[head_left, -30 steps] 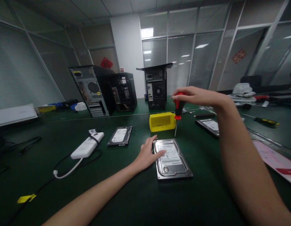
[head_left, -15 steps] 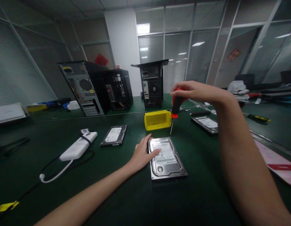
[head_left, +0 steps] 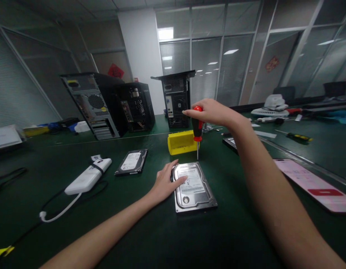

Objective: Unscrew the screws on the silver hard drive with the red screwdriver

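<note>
On the dark green table (head_left: 150,239), an open yellow plastic bin (head_left: 184,151) stands just beyond the work. Toward the far edge rise a grey-backed computer tower (head_left: 89,101) and two black computer cases (head_left: 136,108) (head_left: 178,99). A dark-rimmed hard drive (head_left: 132,161) and a white power strip (head_left: 89,176) lie toward the left edge; toward the right edge are a pink flat panel (head_left: 315,185) and another hard drive (head_left: 231,143), part-hidden by the right forearm.

The silver rectangular hard drive (head_left: 193,186) lies flat beside the left hand (head_left: 165,182), which is loosely spread, thumb upon the label, fingers along its left side. The right hand (head_left: 209,111), curled palm-down, grips a red-and-black screwdriver (head_left: 198,129), shaft upright at the drive's far right corner; whether the tip touches cannot be told. The drive's metal cover is shiny, with grooved contours and a white paper label.
</note>
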`<state>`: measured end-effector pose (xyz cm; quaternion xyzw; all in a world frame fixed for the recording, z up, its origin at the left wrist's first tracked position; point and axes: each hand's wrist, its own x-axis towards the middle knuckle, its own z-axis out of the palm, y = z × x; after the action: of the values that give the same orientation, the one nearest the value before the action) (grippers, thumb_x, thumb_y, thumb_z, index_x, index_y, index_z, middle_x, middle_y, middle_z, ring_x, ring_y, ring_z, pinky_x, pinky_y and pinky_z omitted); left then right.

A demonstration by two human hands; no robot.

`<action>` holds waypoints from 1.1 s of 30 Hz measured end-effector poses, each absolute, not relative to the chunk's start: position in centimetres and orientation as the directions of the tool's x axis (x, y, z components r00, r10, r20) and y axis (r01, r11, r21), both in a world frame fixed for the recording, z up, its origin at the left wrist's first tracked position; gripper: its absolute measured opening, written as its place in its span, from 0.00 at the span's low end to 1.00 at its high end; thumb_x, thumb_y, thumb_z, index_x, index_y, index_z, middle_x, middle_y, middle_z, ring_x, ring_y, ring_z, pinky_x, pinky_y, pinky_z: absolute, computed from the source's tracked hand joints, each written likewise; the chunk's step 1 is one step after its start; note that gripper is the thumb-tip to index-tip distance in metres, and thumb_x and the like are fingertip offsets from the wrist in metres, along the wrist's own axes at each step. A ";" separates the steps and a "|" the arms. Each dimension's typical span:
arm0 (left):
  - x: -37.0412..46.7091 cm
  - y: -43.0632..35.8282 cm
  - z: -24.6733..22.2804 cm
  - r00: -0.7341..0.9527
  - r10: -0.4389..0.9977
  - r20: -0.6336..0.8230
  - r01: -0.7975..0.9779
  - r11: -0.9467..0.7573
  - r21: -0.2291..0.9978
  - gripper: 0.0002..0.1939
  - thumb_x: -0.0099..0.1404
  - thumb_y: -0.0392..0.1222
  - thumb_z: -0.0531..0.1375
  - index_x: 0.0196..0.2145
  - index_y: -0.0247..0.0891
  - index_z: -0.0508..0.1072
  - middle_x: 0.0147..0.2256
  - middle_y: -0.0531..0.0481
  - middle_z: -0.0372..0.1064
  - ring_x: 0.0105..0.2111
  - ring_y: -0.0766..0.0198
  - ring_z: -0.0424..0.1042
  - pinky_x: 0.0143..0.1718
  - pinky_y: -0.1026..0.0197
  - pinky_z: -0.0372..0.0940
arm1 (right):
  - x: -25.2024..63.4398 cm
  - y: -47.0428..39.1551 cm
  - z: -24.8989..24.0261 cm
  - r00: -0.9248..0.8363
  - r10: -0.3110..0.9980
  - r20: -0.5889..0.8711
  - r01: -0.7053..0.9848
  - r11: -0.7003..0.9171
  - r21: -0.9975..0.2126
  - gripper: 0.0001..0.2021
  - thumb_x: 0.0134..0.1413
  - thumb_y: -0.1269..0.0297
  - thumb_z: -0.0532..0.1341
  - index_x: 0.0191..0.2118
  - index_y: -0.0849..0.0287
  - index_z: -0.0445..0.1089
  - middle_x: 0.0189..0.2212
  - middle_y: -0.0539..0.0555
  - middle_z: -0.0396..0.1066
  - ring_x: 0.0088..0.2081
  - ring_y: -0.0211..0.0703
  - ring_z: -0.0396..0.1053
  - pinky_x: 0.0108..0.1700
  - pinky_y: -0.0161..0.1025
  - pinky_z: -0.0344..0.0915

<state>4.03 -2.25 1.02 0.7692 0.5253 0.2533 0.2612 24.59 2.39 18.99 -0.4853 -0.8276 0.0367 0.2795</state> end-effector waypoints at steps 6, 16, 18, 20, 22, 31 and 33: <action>4.3 -1.9 0.9 0.335 0.932 0.138 0.687 -0.342 0.642 0.35 0.63 0.58 0.54 0.63 0.41 0.54 0.60 0.42 0.56 0.59 0.46 0.56 0.60 0.44 0.49 | 26.0 2.6 19.2 -0.342 0.855 0.390 0.788 0.487 -0.376 0.14 0.53 0.53 0.56 0.32 0.60 0.67 0.29 0.58 0.68 0.29 0.44 0.64 0.31 0.40 0.57; 5.1 -0.4 1.8 0.334 0.932 0.141 0.700 -0.345 0.625 0.28 0.63 0.57 0.54 0.57 0.43 0.64 0.58 0.45 0.61 0.57 0.49 0.61 0.57 0.46 0.54 | 28.9 3.9 18.8 -0.469 0.815 0.339 0.589 0.575 -0.567 0.13 0.51 0.56 0.61 0.39 0.56 0.62 0.36 0.54 0.68 0.34 0.42 0.68 0.31 0.37 0.68; 6.1 0.8 2.6 0.456 0.872 0.178 0.716 -0.478 0.509 0.28 0.61 0.59 0.56 0.53 0.42 0.69 0.55 0.45 0.66 0.55 0.48 0.64 0.57 0.45 0.53 | 29.0 3.6 18.9 -0.489 0.803 0.340 0.564 0.589 -0.579 0.13 0.51 0.57 0.62 0.39 0.57 0.63 0.37 0.54 0.68 0.36 0.43 0.68 0.32 0.37 0.69; 7.3 2.1 3.4 0.532 0.831 0.163 0.712 -0.543 0.445 0.25 0.62 0.59 0.55 0.49 0.41 0.73 0.49 0.46 0.72 0.50 0.50 0.68 0.55 0.47 0.55 | 29.0 3.2 19.1 -0.507 0.791 0.341 0.539 0.600 -0.591 0.13 0.50 0.57 0.63 0.39 0.57 0.64 0.38 0.55 0.69 0.39 0.44 0.69 0.34 0.37 0.70; 8.6 3.3 3.9 0.569 0.811 0.137 0.694 -0.563 0.449 0.23 0.62 0.58 0.56 0.44 0.39 0.76 0.42 0.46 0.76 0.43 0.54 0.72 0.48 0.54 0.61 | 28.9 2.7 19.3 -0.526 0.784 0.330 0.523 0.604 -0.601 0.13 0.51 0.57 0.63 0.40 0.57 0.65 0.40 0.55 0.70 0.41 0.45 0.69 0.36 0.38 0.71; 10.7 3.9 3.8 0.457 0.863 0.215 0.767 -0.505 0.395 0.17 0.60 0.54 0.59 0.32 0.38 0.80 0.33 0.45 0.77 0.33 0.57 0.73 0.31 0.61 0.60 | 27.8 3.3 19.1 -0.513 0.765 0.390 0.531 0.640 -0.556 0.12 0.52 0.58 0.63 0.41 0.58 0.67 0.40 0.55 0.73 0.40 0.46 0.71 0.39 0.41 0.71; 10.7 3.6 3.9 0.447 0.860 0.245 0.781 -0.509 0.362 0.16 0.60 0.53 0.60 0.32 0.39 0.80 0.33 0.46 0.77 0.33 0.58 0.73 0.30 0.61 0.60 | 27.7 3.6 19.0 -0.503 0.762 0.408 0.532 0.645 -0.549 0.12 0.52 0.59 0.63 0.40 0.58 0.68 0.39 0.55 0.73 0.40 0.46 0.71 0.39 0.42 0.71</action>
<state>10.74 3.57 3.89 0.8450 0.4854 0.2016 0.0983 27.74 3.57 19.01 -0.3814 -0.8482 0.1791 0.3211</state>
